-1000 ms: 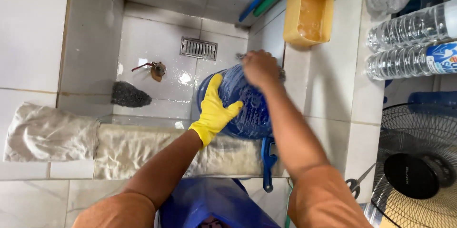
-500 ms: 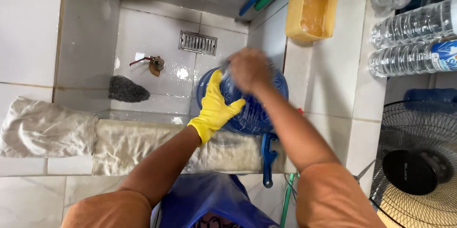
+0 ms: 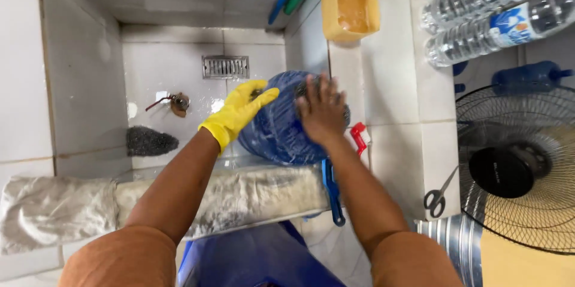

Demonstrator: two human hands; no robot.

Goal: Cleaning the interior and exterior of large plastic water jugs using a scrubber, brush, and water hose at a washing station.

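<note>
A round blue fan blade part point(image 3: 277, 134) is held over a white tiled wash basin point(image 3: 173, 47). My left hand point(image 3: 236, 113), in a yellow rubber glove, grips its upper left side. My right hand point(image 3: 322, 109), bare, lies flat with spread fingers on its upper right face. The blue part looks wet and glossy. Its far edge is hidden behind both hands.
A floor drain grate point(image 3: 225, 66), a dark scrubbing pad point(image 3: 150, 141) and a small tap fitting point(image 3: 177, 102) lie in the basin. A grey cloth point(image 3: 72, 209) drapes the front ledge. A yellow container point(image 3: 350, 2), plastic bottles point(image 3: 491, 8), scissors point(image 3: 439, 196) and a fan grille point(image 3: 521, 167) sit right.
My right hand slid from the top edge of the blue part down onto its face. The gloved left hand shifted up along the left side, and the view moved closer.
</note>
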